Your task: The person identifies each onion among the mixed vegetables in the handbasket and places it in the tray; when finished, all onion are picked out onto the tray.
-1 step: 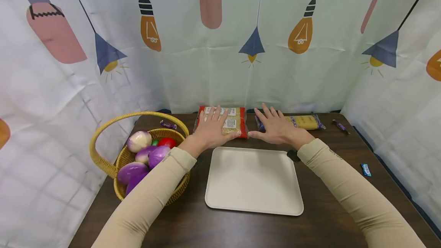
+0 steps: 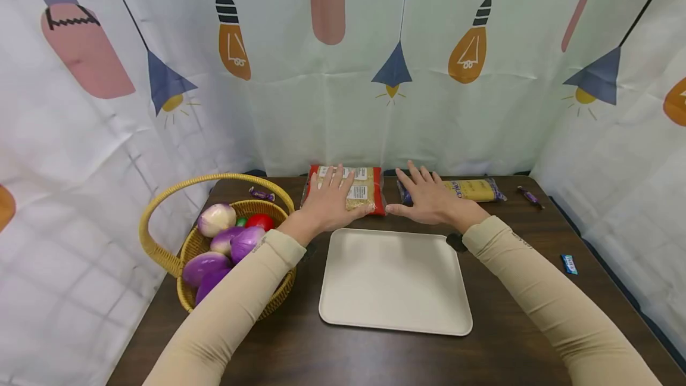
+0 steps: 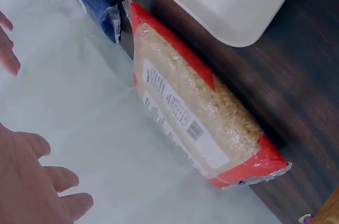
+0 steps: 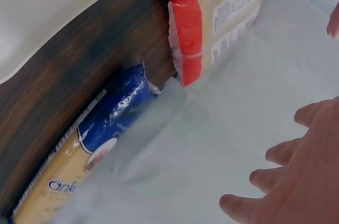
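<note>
— So where do the two packets sit, and is either one lifted yet?

— Neither is lifted. The red-ended bag of rice (image 2: 351, 188) lies flat at the far edge of the dark wooden table (image 2: 504, 338), against the curtain. The left hand (image 2: 328, 201) is spread over it with straight, relaxed fingers, palm down; the head view suggests it rests on the bag, while the left wrist view leaves contact uncertain. Just beside it to the right lies the blue-and-yellow pasta packet (image 2: 471, 190). The right hand (image 2: 429, 198) is also flat and open, fingers straight, over that packet's blue end, and nothing is gripped.

— And the tray?

— The cream tray (image 2: 395, 279) sits between the forearms, nearer the person, and it holds nothing. As I judge it, the work is at its very beginning: both packets are reached for, none is grasped or moved.

— What else is around?

— A wicker basket (image 2: 161, 249) with a hoop handle stands to the left, holding purple onions (image 2: 206, 267) and a red tomato (image 2: 260, 221). Small wrapped candies (image 2: 570, 264) lie scattered near the table's edges.
</note>
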Demonstrator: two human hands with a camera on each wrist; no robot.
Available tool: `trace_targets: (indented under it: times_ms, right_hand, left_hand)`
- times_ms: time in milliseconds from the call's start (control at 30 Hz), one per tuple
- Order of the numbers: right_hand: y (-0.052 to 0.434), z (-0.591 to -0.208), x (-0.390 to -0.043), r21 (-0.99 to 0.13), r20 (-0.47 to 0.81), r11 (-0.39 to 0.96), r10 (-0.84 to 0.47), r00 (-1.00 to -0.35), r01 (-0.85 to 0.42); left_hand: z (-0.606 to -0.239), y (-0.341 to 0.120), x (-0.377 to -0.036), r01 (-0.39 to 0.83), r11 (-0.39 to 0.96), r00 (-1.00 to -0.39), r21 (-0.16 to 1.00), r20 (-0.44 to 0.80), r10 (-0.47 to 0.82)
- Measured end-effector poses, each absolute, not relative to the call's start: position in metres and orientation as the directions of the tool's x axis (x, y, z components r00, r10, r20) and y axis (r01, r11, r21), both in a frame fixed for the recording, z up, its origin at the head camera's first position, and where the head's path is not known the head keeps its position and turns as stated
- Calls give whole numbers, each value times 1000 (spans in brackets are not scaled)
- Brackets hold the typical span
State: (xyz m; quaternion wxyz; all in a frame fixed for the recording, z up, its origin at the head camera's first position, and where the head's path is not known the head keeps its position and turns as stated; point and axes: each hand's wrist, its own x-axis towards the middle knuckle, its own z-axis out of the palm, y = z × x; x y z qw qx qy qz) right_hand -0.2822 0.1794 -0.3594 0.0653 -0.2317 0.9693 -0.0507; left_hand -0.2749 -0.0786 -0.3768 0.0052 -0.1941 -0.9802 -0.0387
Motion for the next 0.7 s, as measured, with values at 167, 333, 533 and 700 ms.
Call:
trace_targets:
  times_ms: [167, 333, 533, 700]
  right_hand:
    - [177, -366, -280, -102, -83, 895, -442, -893, -434]
    - [173, -374, -263, -103, -59, 871, -487, -871, -480]
    - [159, -396, -233, -275, -40, 813, -543, -839, -513]
    - [136, -420, -210, -416, 49, 745, -555, -830, -523]
  left_hand:
    - [-384, -83, -268, 405, 912, -914, 61, 24, 404]
    - [-387, -91, -240, 457, 881, -889, 124, 48, 455]
    - [-384, -121, -182, 558, 790, -821, 255, 308, 480]
    - [-387, -171, -141, 609, 699, -707, 375, 656, 265]
